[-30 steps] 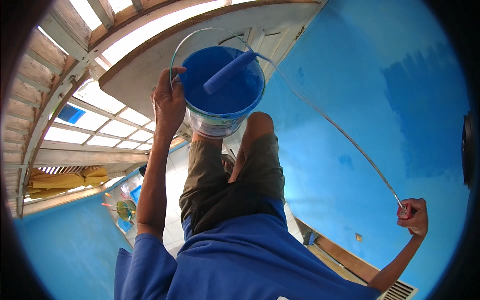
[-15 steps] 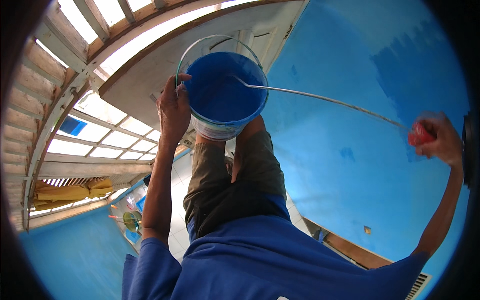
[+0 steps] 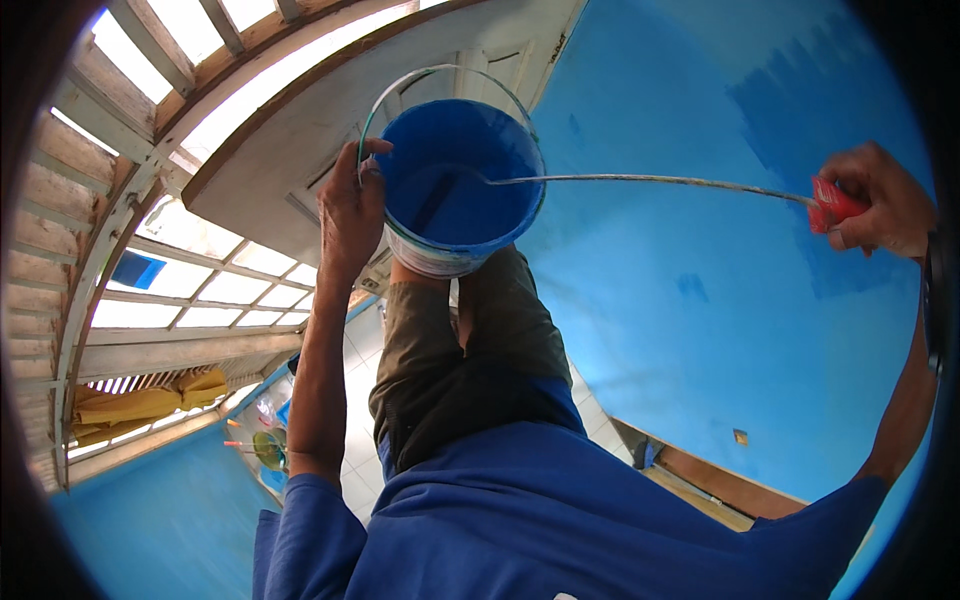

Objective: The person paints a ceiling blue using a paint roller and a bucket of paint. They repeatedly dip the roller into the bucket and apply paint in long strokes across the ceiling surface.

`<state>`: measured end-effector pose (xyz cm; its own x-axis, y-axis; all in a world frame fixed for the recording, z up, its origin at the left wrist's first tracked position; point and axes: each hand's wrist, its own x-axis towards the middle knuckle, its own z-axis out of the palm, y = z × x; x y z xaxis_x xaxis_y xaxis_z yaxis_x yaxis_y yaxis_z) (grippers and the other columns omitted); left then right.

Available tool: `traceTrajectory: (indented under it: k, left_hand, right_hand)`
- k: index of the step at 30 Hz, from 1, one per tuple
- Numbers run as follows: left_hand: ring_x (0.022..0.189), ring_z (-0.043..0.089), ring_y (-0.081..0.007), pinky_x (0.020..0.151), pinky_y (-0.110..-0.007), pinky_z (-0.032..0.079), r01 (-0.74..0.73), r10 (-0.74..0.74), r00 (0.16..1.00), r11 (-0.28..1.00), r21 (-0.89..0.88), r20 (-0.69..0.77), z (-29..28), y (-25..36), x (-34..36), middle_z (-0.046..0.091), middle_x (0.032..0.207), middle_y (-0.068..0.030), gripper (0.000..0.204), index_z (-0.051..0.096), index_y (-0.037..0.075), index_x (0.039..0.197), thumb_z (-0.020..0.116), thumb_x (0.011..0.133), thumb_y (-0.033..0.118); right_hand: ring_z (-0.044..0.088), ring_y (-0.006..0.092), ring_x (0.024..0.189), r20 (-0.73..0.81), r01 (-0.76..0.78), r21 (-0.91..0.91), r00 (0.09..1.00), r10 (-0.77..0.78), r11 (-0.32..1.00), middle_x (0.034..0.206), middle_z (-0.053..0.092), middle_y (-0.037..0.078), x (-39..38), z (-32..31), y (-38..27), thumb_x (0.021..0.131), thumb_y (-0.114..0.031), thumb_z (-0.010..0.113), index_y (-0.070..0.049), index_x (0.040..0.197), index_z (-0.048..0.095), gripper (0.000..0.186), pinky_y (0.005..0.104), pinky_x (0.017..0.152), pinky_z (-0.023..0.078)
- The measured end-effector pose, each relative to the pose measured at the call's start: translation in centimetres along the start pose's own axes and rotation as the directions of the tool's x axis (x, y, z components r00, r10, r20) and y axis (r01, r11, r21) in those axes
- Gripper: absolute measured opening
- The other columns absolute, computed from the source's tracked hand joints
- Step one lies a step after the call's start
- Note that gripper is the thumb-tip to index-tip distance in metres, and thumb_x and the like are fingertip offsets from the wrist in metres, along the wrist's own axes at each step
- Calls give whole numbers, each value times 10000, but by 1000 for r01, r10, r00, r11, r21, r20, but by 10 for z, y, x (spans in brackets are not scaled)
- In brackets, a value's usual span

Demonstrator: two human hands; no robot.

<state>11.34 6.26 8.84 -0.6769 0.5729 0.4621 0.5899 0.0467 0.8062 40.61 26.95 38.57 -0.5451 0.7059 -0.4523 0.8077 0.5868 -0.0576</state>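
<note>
My left hand (image 3: 350,218) grips the rim of a white paint bucket (image 3: 440,260), its thumb and fingers closed at the rim beside the raised wire handle (image 3: 437,68). Blue paint (image 3: 480,215) coats the inside. On the right, my right hand (image 3: 882,205) is closed around the red handle of a paint roller (image 3: 832,205). The roller's long thin metal rod runs left across the bucket's rim and down inside. Its far end is hard to make out among the blue; a dark bar shows there.
A light blue wall (image 3: 640,310) stands on the right, with a darker blue painted patch (image 3: 800,110). White-framed windows (image 3: 210,285) and a yellow cloth (image 3: 150,405) are at left. A pale door (image 3: 500,65) stands beyond the bucket; white floor tiles (image 3: 360,375) lie below.
My right hand has moved up and slightly right with the roller handle, so the rod lies more level. The bucket has shifted slightly right; my left hand keeps its hold.
</note>
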Motion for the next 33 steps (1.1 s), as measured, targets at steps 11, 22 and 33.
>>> traceTrajectory:
  k: [11, 22, 33]
  left_hand:
    - [538, 405, -61, 514, -237, 355, 28, -30, 999, 996, -82, -20, -1, -9, 8, 471, 608, -14, 210, 568, 85, 991, 425, 848, 26]
    - [638, 516, -111, 605, -267, 429, 113, -111, 993, 991, -65, 41, -25, -10, 21, 587, 763, -72, 156, 565, 54, 918, 438, 828, 44]
    - [574, 538, -122, 495, -282, 417, 325, -317, 945, 940, 107, -79, -28, -4, 42, 584, 669, -62, 168, 576, 59, 946, 498, 850, 172]
  right_hand:
    - [587, 230, 617, -9, -20, -26, 1000, 20, 999, 748, 591, 102, -18, 19, 15, 470, -60, 768, -38, 887, 571, 462, 291, 566, 487]
    - [589, 276, 761, -352, 133, -27, 926, -134, 991, 847, 620, 131, -55, 112, 83, 537, -16, 693, -32, 909, 589, 386, 325, 661, 472]
    - [625, 213, 697, -538, 225, 2, 822, -188, 974, 823, 625, 81, -62, 193, 123, 589, 26, 654, -45, 939, 539, 375, 301, 630, 503]
